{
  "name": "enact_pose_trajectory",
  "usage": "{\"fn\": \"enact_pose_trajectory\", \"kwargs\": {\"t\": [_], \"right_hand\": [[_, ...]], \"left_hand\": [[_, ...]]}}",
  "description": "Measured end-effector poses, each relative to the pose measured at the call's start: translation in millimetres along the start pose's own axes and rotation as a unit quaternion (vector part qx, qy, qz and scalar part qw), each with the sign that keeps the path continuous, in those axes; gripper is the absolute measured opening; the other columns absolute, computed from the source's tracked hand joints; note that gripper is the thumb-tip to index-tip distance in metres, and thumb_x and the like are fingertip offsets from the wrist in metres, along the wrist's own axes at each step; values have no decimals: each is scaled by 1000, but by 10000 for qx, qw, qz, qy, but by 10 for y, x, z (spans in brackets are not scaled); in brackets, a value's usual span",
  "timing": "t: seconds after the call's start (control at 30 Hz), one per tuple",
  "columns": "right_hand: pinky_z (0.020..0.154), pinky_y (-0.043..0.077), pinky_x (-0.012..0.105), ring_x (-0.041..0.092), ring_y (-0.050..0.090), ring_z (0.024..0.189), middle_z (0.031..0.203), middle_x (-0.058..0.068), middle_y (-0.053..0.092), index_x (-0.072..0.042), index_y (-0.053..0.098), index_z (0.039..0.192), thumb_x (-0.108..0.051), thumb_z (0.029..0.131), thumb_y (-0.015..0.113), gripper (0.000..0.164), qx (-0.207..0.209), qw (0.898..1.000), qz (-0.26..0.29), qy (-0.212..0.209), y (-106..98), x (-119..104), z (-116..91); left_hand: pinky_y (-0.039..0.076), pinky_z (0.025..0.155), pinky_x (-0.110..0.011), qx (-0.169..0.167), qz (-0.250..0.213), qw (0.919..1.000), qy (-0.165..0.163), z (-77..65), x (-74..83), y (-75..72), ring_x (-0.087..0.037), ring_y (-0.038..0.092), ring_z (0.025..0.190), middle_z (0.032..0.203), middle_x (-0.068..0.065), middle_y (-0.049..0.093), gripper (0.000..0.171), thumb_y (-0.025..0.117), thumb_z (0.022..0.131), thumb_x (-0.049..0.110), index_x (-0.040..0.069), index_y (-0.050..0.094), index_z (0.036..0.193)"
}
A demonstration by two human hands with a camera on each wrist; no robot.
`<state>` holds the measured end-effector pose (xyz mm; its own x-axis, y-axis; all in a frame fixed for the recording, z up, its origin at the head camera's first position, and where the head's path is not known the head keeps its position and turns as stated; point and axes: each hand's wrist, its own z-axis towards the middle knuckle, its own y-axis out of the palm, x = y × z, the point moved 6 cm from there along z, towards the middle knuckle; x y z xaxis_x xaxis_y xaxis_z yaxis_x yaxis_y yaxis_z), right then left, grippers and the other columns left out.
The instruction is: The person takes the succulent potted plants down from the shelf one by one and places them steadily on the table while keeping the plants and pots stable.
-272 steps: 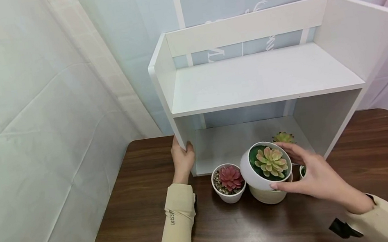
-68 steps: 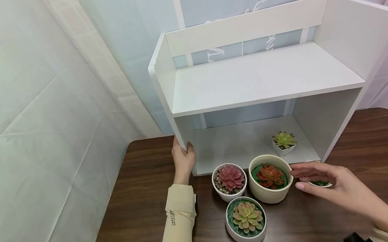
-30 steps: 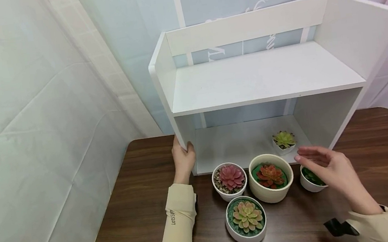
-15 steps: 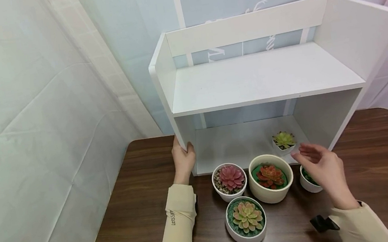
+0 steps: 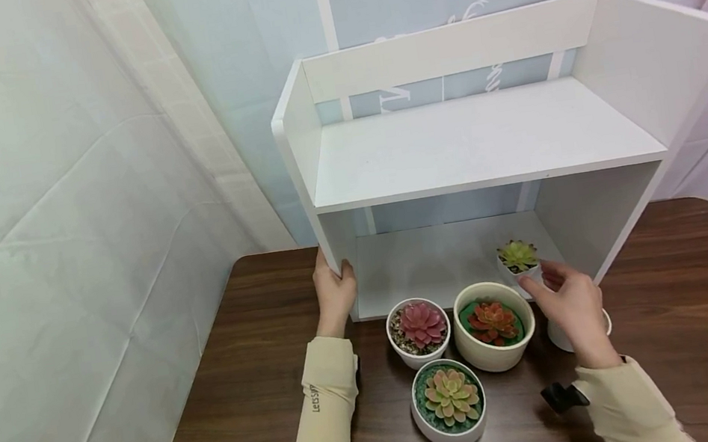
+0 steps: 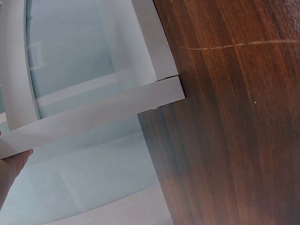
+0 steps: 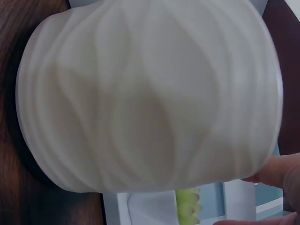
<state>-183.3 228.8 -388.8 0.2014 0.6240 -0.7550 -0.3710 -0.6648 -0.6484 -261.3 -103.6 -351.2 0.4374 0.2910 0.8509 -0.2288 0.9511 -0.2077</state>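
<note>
My left hand grips the lower left side panel of a white two-tier shelf, thumb on its inner side. In the left wrist view, the fingers show at the panel's edge. My right hand reaches to a small white pot with a light green succulent on the lower shelf, thumb at its front and fingers at its right. In the right wrist view, thumb and fingers are spread apart near that succulent, behind a large cream pot.
Before the shelf stand a white pot with a pink succulent, the cream pot with a red succulent, and a white bowl with a pale green succulent. Another white pot is partly hidden behind my right wrist. The table is dark wood.
Earlier my right hand held the pale green succulent's bowl, now on the table in front. It has since moved left and forward to the small pot. My left hand stays on the panel.
</note>
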Motion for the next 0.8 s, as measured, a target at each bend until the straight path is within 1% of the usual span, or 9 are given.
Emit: {"fn": "enact_pose_trajectory", "kwargs": {"t": [0.03, 0.1, 0.3, 0.47, 0.5, 0.6, 0.67, 0.73, 0.8], "right_hand": [[104, 32, 52, 43, 60, 109, 119, 30, 61, 6, 56, 129, -28, 89, 65, 54, 1, 10000, 8, 15, 13, 2, 9], [105, 29, 54, 45, 59, 109, 118, 32, 60, 9, 54, 129, -26, 88, 65, 55, 6, 10000, -18, 30, 38, 11, 27], [91, 45, 54, 45, 60, 106, 116, 33, 61, 10, 54, 129, -28, 87, 63, 57, 22, 9997, -212, 80, 102, 43, 64], [88, 44, 55, 47, 59, 105, 114, 35, 61, 12, 54, 128, -28, 87, 63, 58, 3, 9997, -223, 32, 150, 51, 96], [86, 45, 54, 47, 59, 101, 113, 35, 61, 12, 54, 127, -28, 86, 63, 58, -3, 9997, -250, 6, 159, 48, 104], [70, 45, 45, 43, 57, 86, 104, 34, 62, 14, 55, 125, -28, 86, 64, 58, -58, 9994, -354, -4, 183, 48, 129], [63, 41, 40, 39, 54, 80, 100, 32, 60, 15, 55, 125, -29, 86, 63, 59, -144, 9989, -447, 2, 197, 50, 146], [63, 41, 41, 39, 53, 80, 101, 33, 59, 16, 53, 126, -29, 86, 63, 61, -272, 9983, -519, 43, 208, 55, 165], [68, 45, 47, 45, 55, 88, 108, 36, 58, 17, 50, 128, -29, 87, 63, 63, -370, 9976, -582, 84, 210, 58, 181]], "left_hand": [[45, 95, -60, 3, -1, 10000, -3, 0, -1, -1, -46, 52, 119, 127, -32, 53, 47, 44, 88, -16, -12, 42, 134], [44, 95, -60, -6, -14, 10000, -25, -1, -2, -2, -48, 52, 119, 127, -32, 53, 47, 44, 88, -16, -11, 42, 135], [43, 95, -62, -33, -72, 9999, -71, 2, -5, 0, -50, 50, 120, 128, -33, 52, 47, 44, 89, -16, -11, 42, 135], [43, 95, -62, 1, -103, 9999, -24, 1, -6, -6, -50, 49, 120, 128, -34, 51, 48, 44, 88, -17, -11, 41, 136], [43, 95, -62, 9, -99, 9999, -17, 1, -6, -7, -50, 49, 120, 128, -34, 51, 49, 44, 88, -17, -11, 41, 136], [43, 95, -62, 13, -98, 9999, -26, 2, -9, -7, -50, 49, 120, 128, -35, 51, 48, 44, 87, -17, -11, 41, 135], [43, 95, -62, 5, -91, 10000, -37, 1, -8, -4, -51, 49, 120, 128, -34, 51, 48, 44, 88, -17, -12, 41, 135], [42, 95, -63, 0, -93, 10000, -26, 1, -2, -4, -52, 49, 120, 128, -34, 51, 48, 44, 87, -17, -12, 41, 135], [43, 95, -63, -7, -63, 10000, -7, -1, 7, -5, -51, 49, 119, 128, -34, 51, 48, 44, 87, -17, -13, 41, 135]]}}
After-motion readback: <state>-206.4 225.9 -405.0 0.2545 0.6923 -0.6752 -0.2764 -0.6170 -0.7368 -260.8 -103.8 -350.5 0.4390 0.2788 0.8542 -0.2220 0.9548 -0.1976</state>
